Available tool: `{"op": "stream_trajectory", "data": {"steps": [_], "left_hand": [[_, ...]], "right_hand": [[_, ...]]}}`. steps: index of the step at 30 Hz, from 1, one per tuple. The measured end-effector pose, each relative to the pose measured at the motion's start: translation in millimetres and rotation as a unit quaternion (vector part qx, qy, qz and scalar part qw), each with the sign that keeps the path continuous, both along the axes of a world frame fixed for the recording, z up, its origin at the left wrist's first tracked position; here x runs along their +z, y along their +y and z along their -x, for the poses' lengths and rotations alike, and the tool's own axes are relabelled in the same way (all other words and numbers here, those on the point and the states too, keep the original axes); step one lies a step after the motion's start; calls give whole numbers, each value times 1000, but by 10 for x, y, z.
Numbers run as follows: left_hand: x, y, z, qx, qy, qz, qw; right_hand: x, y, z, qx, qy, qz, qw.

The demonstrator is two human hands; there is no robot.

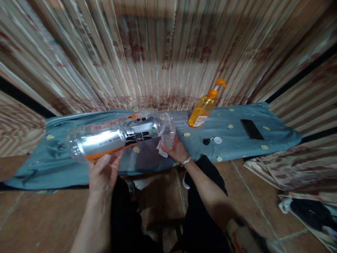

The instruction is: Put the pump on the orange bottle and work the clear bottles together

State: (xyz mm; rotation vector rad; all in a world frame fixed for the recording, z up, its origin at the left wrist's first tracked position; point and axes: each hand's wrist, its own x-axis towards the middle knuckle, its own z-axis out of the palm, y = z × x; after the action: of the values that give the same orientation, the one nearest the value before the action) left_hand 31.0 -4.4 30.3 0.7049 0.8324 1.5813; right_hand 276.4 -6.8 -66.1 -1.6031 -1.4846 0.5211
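Silver and orange wrap the label [100, 141] of one large clear bottle [72, 142], lying left of the pump bottle [202, 109], raised on its side above the blue-grey cloth [242, 149]; its big black characters are turned sideways and not surely readable. The left hand [104, 170] grasps its underside; the right hand [177, 150] grips one clear plastic piece [170, 130] at its neck end, with a pale crumpled scrap [162, 151] beneath. The single pump bottle carries a white-and-red sticker [200, 121], too small to read. Just nearer than it and to its right lie two small pieces, one black [206, 141], one white [217, 140]; farther right, one dark phone [252, 129].
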Motion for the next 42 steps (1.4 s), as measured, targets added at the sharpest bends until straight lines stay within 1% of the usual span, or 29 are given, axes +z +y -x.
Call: {"op": "stream_trajectory", "data": {"steps": [3,8,14,20,31,37,42], "left_hand": [[-19,3,14,-4,11,-2,1000],[5,0,5,-10,11,-3,1000],[18,2,-5,1,-4,6,1000],[1,2,14,-6,16,-7,1000],[7,-4,0,6,-4,8,1000],[26,-7,-3,-5,-1,-6,1000],[22,-1,7,-10,2,-15,1000]], "right_hand": [[8,-3,1,-9,-12,11,1000],[17,-4,1,-6,-12,10,1000],[12,-2,6,-7,-9,16,1000],[0,1,6,-7,-6,10,1000],[-25,5,2,-8,0,19,1000],[-13,0,0,-7,-10,11,1000],[-3,4,8,-11,-20,21,1000]]}}
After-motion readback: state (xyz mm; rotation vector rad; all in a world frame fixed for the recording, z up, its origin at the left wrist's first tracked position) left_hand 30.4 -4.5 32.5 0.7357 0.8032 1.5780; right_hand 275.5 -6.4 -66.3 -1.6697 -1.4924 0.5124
